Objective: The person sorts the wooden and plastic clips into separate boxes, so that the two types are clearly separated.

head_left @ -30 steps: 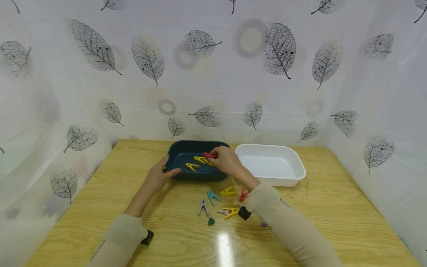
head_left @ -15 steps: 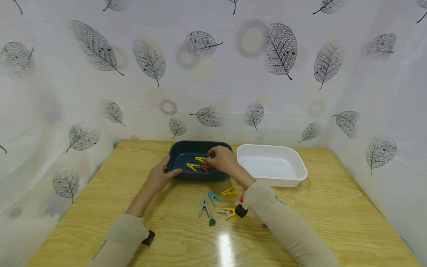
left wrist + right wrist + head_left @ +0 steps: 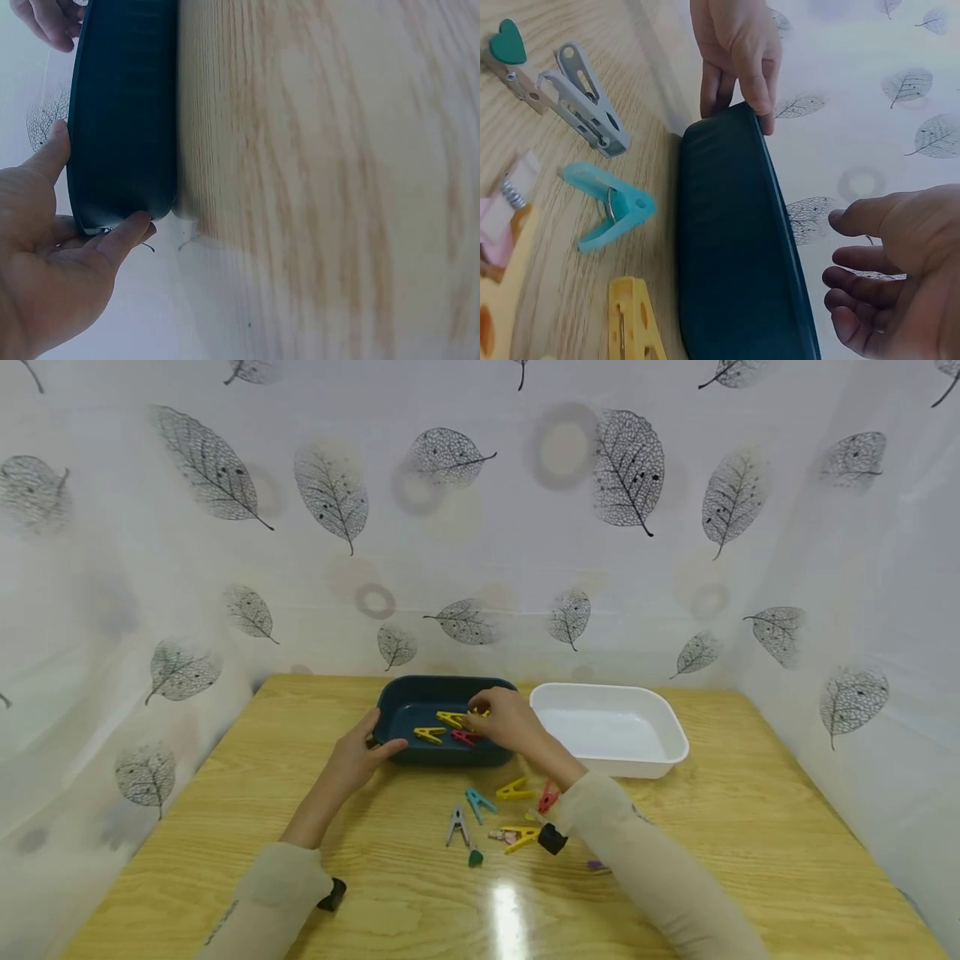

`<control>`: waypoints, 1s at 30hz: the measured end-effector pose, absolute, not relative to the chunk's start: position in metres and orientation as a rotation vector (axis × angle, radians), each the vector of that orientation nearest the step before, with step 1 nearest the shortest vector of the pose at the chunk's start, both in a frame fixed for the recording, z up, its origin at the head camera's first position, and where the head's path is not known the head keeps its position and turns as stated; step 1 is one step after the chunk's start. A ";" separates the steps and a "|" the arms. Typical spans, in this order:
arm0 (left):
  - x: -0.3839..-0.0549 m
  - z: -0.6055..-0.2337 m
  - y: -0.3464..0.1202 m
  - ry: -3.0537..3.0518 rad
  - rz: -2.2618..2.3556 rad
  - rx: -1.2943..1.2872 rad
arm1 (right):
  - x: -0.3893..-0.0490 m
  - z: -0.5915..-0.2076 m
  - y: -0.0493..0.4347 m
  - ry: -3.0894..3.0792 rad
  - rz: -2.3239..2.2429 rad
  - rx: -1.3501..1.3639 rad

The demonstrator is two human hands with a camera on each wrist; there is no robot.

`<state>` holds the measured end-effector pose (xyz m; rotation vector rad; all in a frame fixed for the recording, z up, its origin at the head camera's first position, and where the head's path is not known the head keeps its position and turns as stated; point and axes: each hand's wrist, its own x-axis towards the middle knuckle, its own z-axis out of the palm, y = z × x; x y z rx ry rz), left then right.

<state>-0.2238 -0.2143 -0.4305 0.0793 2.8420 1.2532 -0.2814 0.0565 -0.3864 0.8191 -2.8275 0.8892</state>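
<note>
My left hand (image 3: 356, 752) grips the left end of a dark blue-green basin (image 3: 450, 758), its thumb along the front wall and its fingers at the end rim. In the left wrist view the basin's long outer wall (image 3: 124, 112) fills the space past that hand. Over the basin's right part hovers my right hand (image 3: 506, 720), thumb and fingers parted in the right wrist view. Inside the basin lie a red clothespin (image 3: 465, 737) and yellow clothespins (image 3: 429, 735), one of them partly hidden by the right fingers.
A white basin (image 3: 607, 727) stands just right of the dark one. On the table in front lie a light blue clothespin (image 3: 609, 204), a grey one (image 3: 589, 105), a green heart clip (image 3: 476, 857), yellow ones (image 3: 513, 789), a red one (image 3: 547, 797) and a purple piece (image 3: 597, 865).
One second ago my right hand held the red clothespin; it was let go and now lies on the basin floor. The right hand stays over the basin. My left hand keeps its grip.
</note>
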 end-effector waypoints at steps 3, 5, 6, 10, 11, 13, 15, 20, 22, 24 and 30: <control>-0.224 -0.430 -0.215 2.840 1.258 0.082 | -0.276 -0.384 0.063 -2.818 0.927 0.836; -0.224 -0.431 -0.216 2.839 1.262 0.085 | -0.273 -0.383 0.067 -2.803 0.973 0.851; -0.224 -0.431 -0.217 2.841 1.262 0.086 | -0.271 -0.383 0.069 -2.794 0.987 0.861; -0.224 -0.433 -0.217 2.838 1.273 0.084 | -0.264 -0.382 0.077 -2.768 1.025 0.892; -0.224 -0.433 -0.217 2.837 1.277 0.082 | -0.262 -0.381 0.080 -2.763 1.025 0.901; -0.224 -0.433 -0.217 2.833 1.287 0.081 | -0.259 -0.381 0.084 -2.763 1.040 0.907; -0.224 -0.433 -0.217 2.832 1.290 0.079 | -0.256 -0.381 0.089 -2.764 1.061 0.903; -0.225 -0.433 -0.215 2.840 1.282 0.086 | -0.248 -0.381 0.102 -2.758 1.096 0.915; -0.225 -0.432 -0.215 2.844 1.278 0.090 | -0.244 -0.381 0.108 -2.746 1.096 0.925; -0.225 -0.432 -0.214 2.846 1.276 0.092 | -0.241 -0.382 0.113 -2.726 1.096 0.944; -0.225 -0.431 -0.213 2.843 1.268 0.093 | -0.234 -0.389 0.128 -2.696 1.078 0.968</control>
